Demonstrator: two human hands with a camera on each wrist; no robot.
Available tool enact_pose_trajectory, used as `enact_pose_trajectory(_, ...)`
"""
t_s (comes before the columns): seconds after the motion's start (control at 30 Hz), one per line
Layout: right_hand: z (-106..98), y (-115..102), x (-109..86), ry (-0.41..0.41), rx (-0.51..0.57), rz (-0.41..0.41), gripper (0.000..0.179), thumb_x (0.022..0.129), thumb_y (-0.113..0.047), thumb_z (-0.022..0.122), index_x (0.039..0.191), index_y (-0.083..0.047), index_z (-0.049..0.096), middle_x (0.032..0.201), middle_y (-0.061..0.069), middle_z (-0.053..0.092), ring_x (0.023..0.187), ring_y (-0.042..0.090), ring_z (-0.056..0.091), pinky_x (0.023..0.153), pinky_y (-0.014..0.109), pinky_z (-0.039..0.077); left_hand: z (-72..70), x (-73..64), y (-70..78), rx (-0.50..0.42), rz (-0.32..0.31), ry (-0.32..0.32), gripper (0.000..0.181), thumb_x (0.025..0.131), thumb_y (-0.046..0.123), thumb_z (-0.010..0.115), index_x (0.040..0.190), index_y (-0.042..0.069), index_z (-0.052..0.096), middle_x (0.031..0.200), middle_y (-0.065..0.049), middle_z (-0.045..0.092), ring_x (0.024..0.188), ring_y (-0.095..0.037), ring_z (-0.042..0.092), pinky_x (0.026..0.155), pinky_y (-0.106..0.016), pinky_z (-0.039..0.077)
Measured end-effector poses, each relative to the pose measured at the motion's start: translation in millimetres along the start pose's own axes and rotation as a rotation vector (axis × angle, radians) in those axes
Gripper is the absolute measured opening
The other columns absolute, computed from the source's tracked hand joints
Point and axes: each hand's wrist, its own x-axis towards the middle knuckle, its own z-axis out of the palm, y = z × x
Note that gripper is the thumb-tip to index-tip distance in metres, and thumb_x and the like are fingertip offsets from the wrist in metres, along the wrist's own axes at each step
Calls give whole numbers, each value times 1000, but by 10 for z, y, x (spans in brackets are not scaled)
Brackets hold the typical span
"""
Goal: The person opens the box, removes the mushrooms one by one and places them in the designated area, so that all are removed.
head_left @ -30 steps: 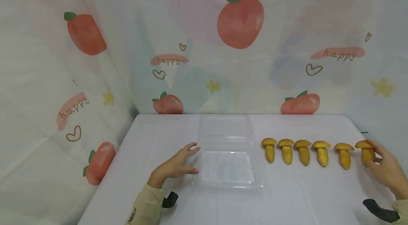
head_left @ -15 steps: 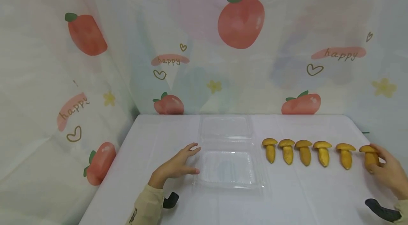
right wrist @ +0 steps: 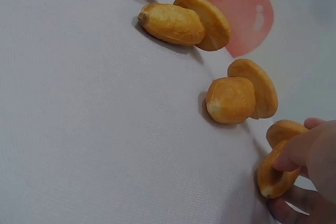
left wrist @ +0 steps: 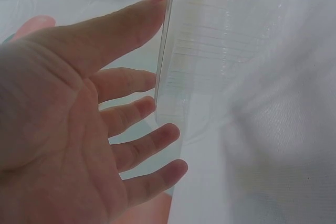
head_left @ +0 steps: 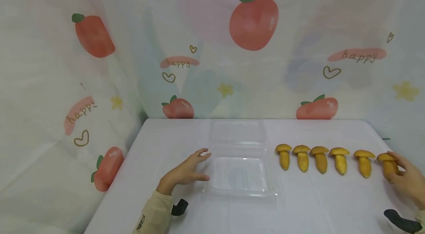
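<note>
Beside the left edge of an open clear plastic clamshell box (head_left: 237, 175) is my left hand (head_left: 184, 170), fingers spread. In the left wrist view, thumb and fingertips lie along the side wall of the box (left wrist: 194, 61); whether they press it I cannot tell. At the far right of the table, my right hand (head_left: 410, 180) pinches a yellow-brown mushroom (head_left: 388, 167) by its stem. The right wrist view has the thumb on the stem of this mushroom (right wrist: 269, 174), which lies close to or on the cloth. Part of its cap is hidden by the hand.
Several similar mushrooms (head_left: 340, 162) lie in a row, caps away from me, between the box and my right hand. The box lid (head_left: 237, 132) lies folded back behind its base. A printed cloth wall (head_left: 206, 79) rises behind the white table (head_left: 299, 208).
My right hand and the mushroom in it have shifted slightly right and towards me. The left hand stays by the box. The head view has turned a little.
</note>
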Motion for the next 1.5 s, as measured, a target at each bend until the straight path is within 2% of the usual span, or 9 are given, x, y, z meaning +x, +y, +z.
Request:
enact_pose_trajectory(0.2,-11,-47,-7,9,-36,-87,76,86,14,46,154,14,12,140,50,23,114,64,34,84,67,46,-21,-25,15,3,-19,13,81,88,22,79,155,4,38,167,-17,24,154,-41,23,121,-63,27)
enact_pose_trajectory(0.33,-9,-82,5,-6,-37,-120,74,87,13,46,152,16,12,137,50,24,114,64,32,88,71,41,-31,-36,9,3,-16,18,81,88,21,79,155,3,38,166,-17,24,154,-42,24,121,-63,27)
enact_pose_trajectory(0.47,-16,-101,22,-26,-41,-100,74,89,12,45,154,14,9,143,51,19,117,66,29,96,76,37,-36,-40,5,4,-12,13,81,89,21,79,156,4,37,167,-16,24,154,-41,23,121,-62,28)
enact_pose_trajectory(0.7,-24,-113,32,-39,-44,-84,73,90,9,42,155,12,8,148,49,16,116,64,31,92,74,39,-41,-37,-1,-11,-10,17,81,89,20,79,156,3,37,167,-16,24,154,-41,23,121,-63,27)
enact_pose_trajectory(0.87,-53,-98,34,-42,-46,-86,72,92,6,42,155,11,8,146,50,17,119,66,29,97,78,35,-26,-28,-5,0,-2,13,81,89,21,78,156,2,36,166,-17,24,154,-41,23,121,-62,27)
enact_pose_trajectory(1.0,-66,-61,9,-43,-63,-80,70,92,6,44,154,12,11,136,51,23,115,66,32,91,76,40,-21,-20,10,-6,10,9,81,89,21,78,155,0,36,166,-19,24,153,-42,24,121,-63,27)
enact_pose_trajectory(1.2,-80,-39,-16,-58,-67,-65,71,94,5,45,155,11,10,144,50,20,116,66,31,88,75,42,-20,-20,26,0,13,2,81,89,21,78,155,0,36,166,-19,24,153,-42,24,121,-63,27)
enact_pose_trajectory(1.37,-88,-40,-32,-74,-74,-47,71,94,2,45,154,12,8,140,51,21,114,66,32,82,69,49,-20,-17,12,19,20,0,81,89,22,78,155,1,36,166,-18,25,153,-42,25,120,-62,28)
enact_pose_trajectory(1.5,-108,-47,-36,-71,-66,-49,71,97,-3,46,155,11,7,135,51,23,110,66,36,65,45,56,-13,-4,0,12,20,0,82,89,23,79,156,1,36,166,-18,25,153,-42,25,120,-62,28)
